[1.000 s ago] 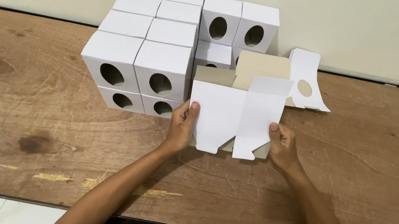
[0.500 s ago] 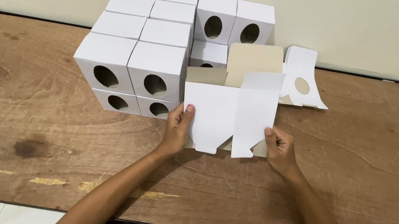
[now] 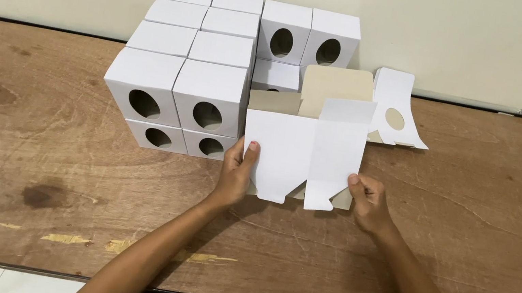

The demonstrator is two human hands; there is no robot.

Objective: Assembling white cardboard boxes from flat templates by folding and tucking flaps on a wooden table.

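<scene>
Gripping carton blank (image 3: 305,150) with left hand (image 3: 238,167) and right hand (image 3: 367,200) near table's (image 3: 35,133) far edge, best squaring creases evenly.

White half-folded carton (image 3: 305,150) at table centre, stacked white oval-windowed boxes (image 3: 176,89) behind left, flat blank (image 3: 396,108) right

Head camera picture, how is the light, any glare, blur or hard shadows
Head view: soft, even light, no glare on the white carton or the boxes. A faint, soft-edged shadow lies on the table under the left hand and forearm; the right hand casts little. All looks sharp, without motion blur; the table's far edge bows slightly.
</scene>
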